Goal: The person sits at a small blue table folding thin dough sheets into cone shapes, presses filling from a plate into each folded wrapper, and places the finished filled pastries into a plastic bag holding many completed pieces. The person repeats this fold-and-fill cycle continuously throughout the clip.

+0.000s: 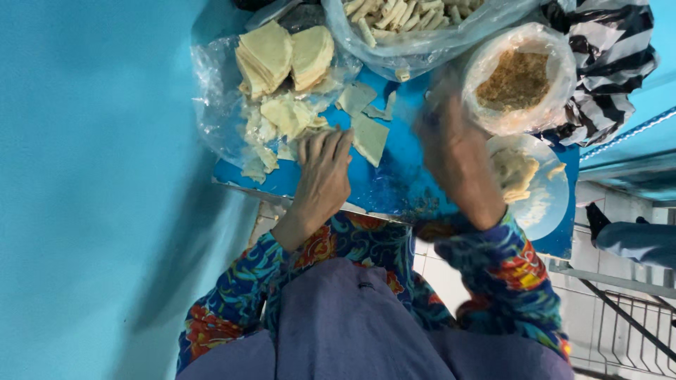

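My left hand [322,169] rests flat on the blue board [398,176], fingertips touching a pale square dough wrapper [369,137]. More loose wrappers [285,116] and two neat stacks of wrappers [282,56] lie on clear plastic to its left. My right hand [451,151] is blurred and hovers over the board beside a bag of brown crumbly filling [517,77]; whether it holds anything is unclear. A white plate with dough scraps [546,204] sits right of that hand.
A clear bag of rolled pale sticks [401,17] lies at the far edge. A black-and-white striped bag [609,63] sits at far right. A blue wall [84,176] fills the left. Tiled floor and a metal railing [627,309] show lower right.
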